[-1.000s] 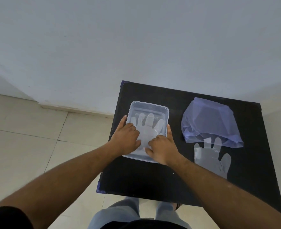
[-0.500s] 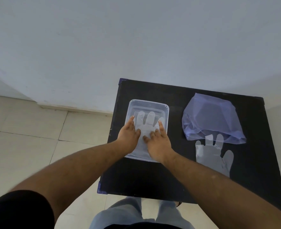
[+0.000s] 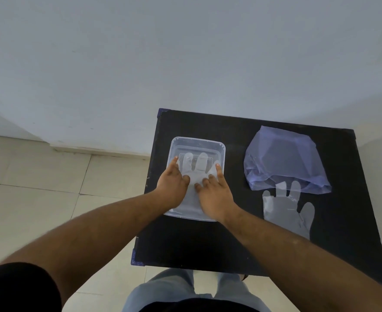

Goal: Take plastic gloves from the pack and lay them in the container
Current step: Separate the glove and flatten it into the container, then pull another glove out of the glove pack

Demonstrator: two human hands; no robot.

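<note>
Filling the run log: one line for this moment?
step: flattening glove in container | left hand, right hand: pressing | second glove: at pack mouth

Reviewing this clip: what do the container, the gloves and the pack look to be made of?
Container: clear, fairly rigid plastic by its look, with a moulded rim and glossy walls.
Gloves, one in the container and one on the table: thin translucent plastic film, whitish and wrinkled.
Pack: soft bluish-purple plastic film, see-through and creased; probably a bag.
</note>
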